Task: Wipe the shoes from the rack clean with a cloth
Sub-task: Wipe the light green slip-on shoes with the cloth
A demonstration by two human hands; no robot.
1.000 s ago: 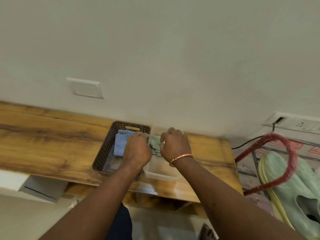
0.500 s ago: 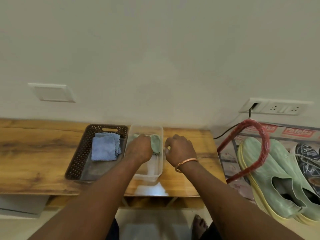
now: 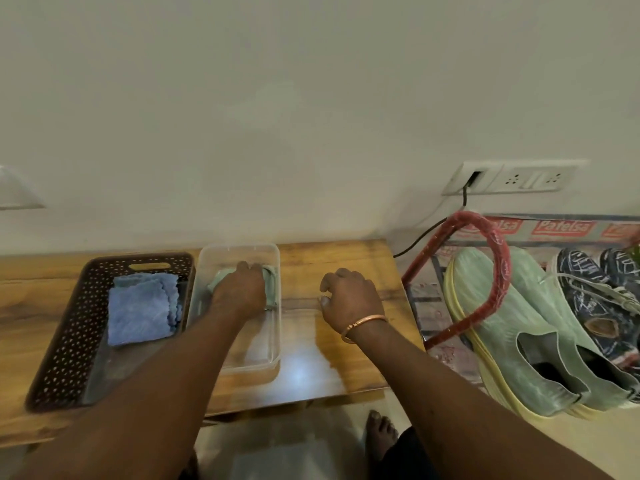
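A pale green cloth (image 3: pixel 272 282) lies in a clear plastic tub (image 3: pixel 273 344) on the wooden table (image 3: pixel 346 362). My left hand (image 3: pixel 240 291) is inside the tub on top of that cloth, its fingers curled over it. My right hand (image 3: pixel 349 297) hovers over the table to the right of the tub, fingers loosely curled, holding nothing. Pale green shoes (image 3: pixel 519 327) with yellow soles and dark patterned sneakers (image 3: pixel 599 292) sit on the rack at the right.
A brown perforated basket (image 3: pixel 65 341) left of the tub holds folded blue cloths (image 3: pixel 142 306). The rack's red frame (image 3: pixel 498 258) arches over the green shoes. A socket strip (image 3: pixel 519 176) with a black cable is on the wall. My foot (image 3: pixel 379 433) shows below the table.
My right hand has drawn away from the tub to the right and holds nothing. My left hand stays on the green cloth in the tub. The view has shifted right, showing more of the rack.
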